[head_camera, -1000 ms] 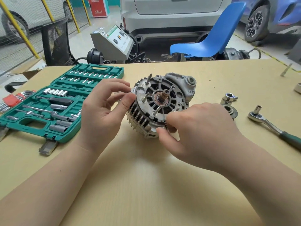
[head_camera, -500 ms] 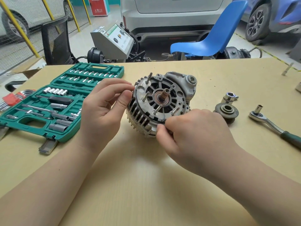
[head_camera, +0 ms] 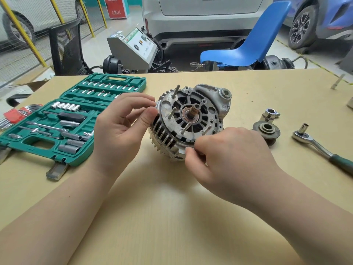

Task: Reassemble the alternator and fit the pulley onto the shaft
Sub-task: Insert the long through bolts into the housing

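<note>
Bare desk lies open before the alternator; socket case blocks the left; pulley and ratchet crowd the right.

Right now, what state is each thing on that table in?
Alternator: on its side, shaft bare.
Pulley: off, lying flat on the table.
Socket case: open.
Ratchet: lying unused.
Left hand: pinching the alternator's rim.
Right hand: pinching at its lower edge.

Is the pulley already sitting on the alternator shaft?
No, the pulley lies on the table right of the alternator, whose shaft is bare.
</note>
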